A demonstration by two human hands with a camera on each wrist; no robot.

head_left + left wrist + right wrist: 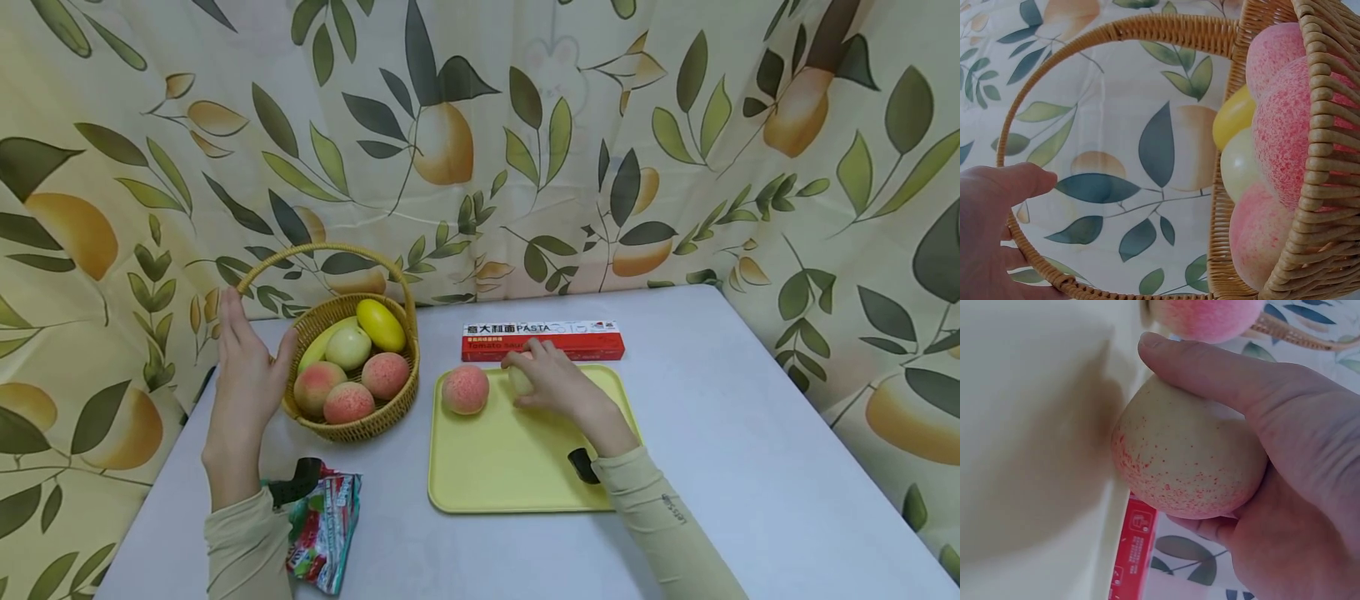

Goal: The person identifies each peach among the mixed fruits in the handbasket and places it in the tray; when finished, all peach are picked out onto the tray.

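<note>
My right hand grips a pale peach with red speckles over the yellow tray, thumb on one side and fingers on the other. Beside it on the tray sits a pink peach. With fingers straight, my left hand rests against the left side of the handle of a wicker basket. Inside the basket lie several pieces of fruit: pink peaches, a pale green round fruit, a yellow oval fruit and a long yellow-green one.
Behind the tray, a red and white pasta box lies on the white table. A shiny colourful packet lies near my left forearm. A leaf-and-fruit patterned curtain hangs along the table's back.
</note>
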